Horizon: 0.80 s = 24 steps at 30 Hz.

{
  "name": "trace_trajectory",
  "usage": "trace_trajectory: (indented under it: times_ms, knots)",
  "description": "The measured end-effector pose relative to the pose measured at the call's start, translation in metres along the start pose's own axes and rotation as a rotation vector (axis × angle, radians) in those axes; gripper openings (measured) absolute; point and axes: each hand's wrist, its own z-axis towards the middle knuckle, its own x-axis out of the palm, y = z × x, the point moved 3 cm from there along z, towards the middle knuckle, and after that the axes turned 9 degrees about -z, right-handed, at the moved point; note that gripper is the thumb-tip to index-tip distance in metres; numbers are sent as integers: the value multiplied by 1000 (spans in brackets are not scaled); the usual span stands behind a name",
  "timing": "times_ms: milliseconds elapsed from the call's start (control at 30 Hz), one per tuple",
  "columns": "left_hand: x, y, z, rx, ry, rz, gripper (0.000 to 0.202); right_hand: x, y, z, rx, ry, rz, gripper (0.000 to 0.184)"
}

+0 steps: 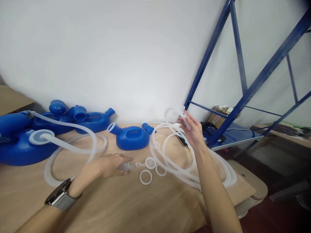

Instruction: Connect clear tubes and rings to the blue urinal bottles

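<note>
My right hand (193,129) is raised over the table, its fingers closed round the end of a translucent tube (178,170). The rest of that tube lies in loose loops beneath it. Low over the table, my left hand (111,165) has its thumb and fingers round a round white cap (124,166). A thin strap links this cap to a second white cap (150,162). Beside them lie a white ring (145,177) and another ring (160,170), partly under the tube. Behind the caps stands a blue bottle (132,138) with a white-rimmed spout.
More blue bottles (93,122) stand along the wall at the left; one (21,152) has a white cap with a tube (65,147) coming from it. A dark phone (182,141) lies behind the loops. A blue metal rack (239,106) rises at the right, beside a stool (257,184).
</note>
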Motion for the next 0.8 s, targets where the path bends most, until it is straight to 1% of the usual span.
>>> trace_trajectory:
  times_ms: [67,100,133,200,267,300,367,433,467,500,533,567,633,667,733,800]
  knots:
    - [-3,-4,0,58,-49,9,69,9,20,-3,-62,58,14,60]
    - [-5,-7,0,96,-107,4,70,14,29,-7,-94,99,17,60]
    - [-9,-10,0,137,-193,-9,72,19,37,-11,-123,153,23,60]
    - [-18,-18,-3,226,-432,-68,76,30,51,-24,-165,312,37,60]
    - [-27,-25,-10,309,-671,-176,85,44,60,-38,-208,526,42,58]
    - [-31,-29,-14,360,-759,-236,92,52,63,-45,-242,647,52,56]
    - [-37,-36,-25,498,-863,-329,104,69,68,-57,-336,875,104,53]
    - [-40,-44,-37,657,-885,-368,107,84,71,-67,-453,1061,157,48]
    - [-40,-48,-44,725,-878,-369,105,90,71,-69,-498,1120,162,46]
    - [-40,-51,-49,765,-865,-362,100,96,70,-71,-523,1149,150,44]
    - [-39,-55,-54,778,-847,-349,94,100,68,-71,-529,1154,128,42]
    - [-38,-58,-57,773,-833,-332,87,103,66,-71,-522,1133,115,40]
    - [-37,-64,-61,742,-829,-303,81,107,60,-68,-454,1040,112,40]
    - [-36,-66,-61,724,-844,-291,84,109,58,-67,-410,980,122,41]
    - [-36,-68,-59,699,-930,-254,90,111,51,-66,-318,874,150,47]
    - [-37,-66,-56,675,-1068,-209,83,116,44,-64,-252,815,163,58]
